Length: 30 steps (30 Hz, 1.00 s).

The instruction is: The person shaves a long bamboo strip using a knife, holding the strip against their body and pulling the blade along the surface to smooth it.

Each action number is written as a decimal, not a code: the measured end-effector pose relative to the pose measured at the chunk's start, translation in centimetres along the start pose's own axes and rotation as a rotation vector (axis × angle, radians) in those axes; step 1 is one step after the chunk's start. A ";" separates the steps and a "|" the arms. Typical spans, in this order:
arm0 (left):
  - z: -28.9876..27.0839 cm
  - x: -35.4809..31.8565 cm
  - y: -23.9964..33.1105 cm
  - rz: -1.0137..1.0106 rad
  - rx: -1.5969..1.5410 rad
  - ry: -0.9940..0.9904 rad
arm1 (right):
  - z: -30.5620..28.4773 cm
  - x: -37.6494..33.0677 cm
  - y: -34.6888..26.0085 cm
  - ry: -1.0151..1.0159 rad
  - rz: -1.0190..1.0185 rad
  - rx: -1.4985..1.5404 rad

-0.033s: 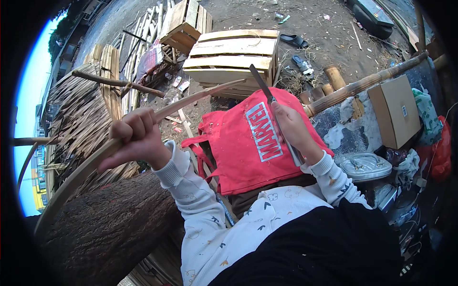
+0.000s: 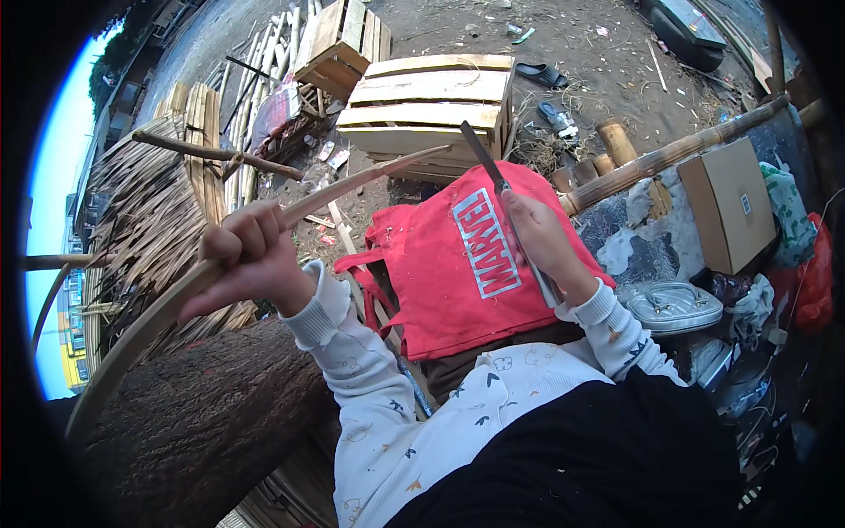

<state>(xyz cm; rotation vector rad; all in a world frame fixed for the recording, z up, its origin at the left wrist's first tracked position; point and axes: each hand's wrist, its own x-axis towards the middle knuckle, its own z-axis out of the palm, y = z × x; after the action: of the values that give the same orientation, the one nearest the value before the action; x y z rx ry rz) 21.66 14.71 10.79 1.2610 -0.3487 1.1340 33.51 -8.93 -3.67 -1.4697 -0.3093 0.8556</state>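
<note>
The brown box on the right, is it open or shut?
Shut. The box has its top flaps lying flat and closed, so nothing inside shows.

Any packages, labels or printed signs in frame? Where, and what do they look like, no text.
Cardboard box: right side, on the cluttered pile; brown, rectangular, closed, small white label on top.
Red cloth bag: centre, over the person's lap; red fabric with a white block-print panel, under the right hand.
Wooden crate: top centre, on the ground; pale slats, unmarked.
</note>
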 end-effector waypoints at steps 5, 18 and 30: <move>1.2 0.1 2.2 0.077 0.045 0.146 | -0.3 -0.9 0.5 -0.024 0.033 -0.001; 3.4 1.6 6.4 0.147 -0.072 -0.113 | 0.1 -1.8 1.9 -0.095 0.039 -0.005; -0.4 3.2 4.9 0.119 -0.133 -0.104 | 1.4 -1.2 1.8 -0.112 0.042 0.049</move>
<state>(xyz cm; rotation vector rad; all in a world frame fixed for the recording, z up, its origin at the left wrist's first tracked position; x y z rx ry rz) 19.01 16.00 15.84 1.1970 -0.5739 1.1289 31.18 -8.93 -4.82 -1.3895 -0.3397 0.9750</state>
